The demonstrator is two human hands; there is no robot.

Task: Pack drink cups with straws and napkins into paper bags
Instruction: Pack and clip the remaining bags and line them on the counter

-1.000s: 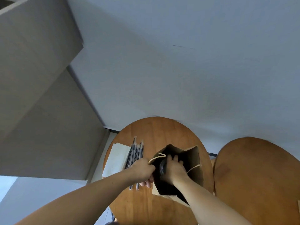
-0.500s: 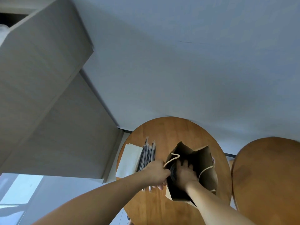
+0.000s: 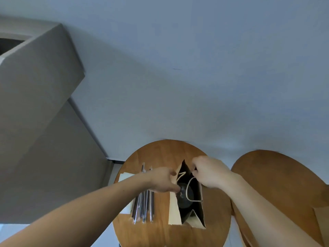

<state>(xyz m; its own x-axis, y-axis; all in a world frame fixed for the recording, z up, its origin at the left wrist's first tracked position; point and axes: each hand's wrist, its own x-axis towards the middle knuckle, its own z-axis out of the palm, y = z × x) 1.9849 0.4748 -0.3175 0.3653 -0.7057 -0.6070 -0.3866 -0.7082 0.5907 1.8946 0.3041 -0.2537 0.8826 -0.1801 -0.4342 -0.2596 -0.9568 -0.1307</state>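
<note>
The left hand [image 3: 162, 179] is gripping the left rim of the brown paper bag [image 3: 173, 211], its fingers curling over the edge and reaching into the mouth. The right hand [image 3: 211, 172] is pinching the opposite rim near the bag's far corner, its fingers bending round the paper. Between the two hands the bag is standing upright and gaping open on the round wooden tabletop [image 3: 160, 154]. A drink cup with a dark lid [image 3: 185, 197] is sitting inside the bag, just under the left hand's fingertips; one pale cord handle [image 3: 187, 191] is looping across the lid, while the other [image 3: 180, 175] is lying kinked against the left hand's knuckles. A bundle of wrapped straws [image 3: 144, 207] is lying flat beneath the left wrist, close beside the bag, though whether it touches the bag is not clear. A stack of pale napkins [image 3: 125, 176] is lying to the outer side of the straws, partly hidden under the left forearm. A second round wooden tabletop [image 3: 276, 175] is showing on the outer side of the right forearm, well apart from the bag.
</note>
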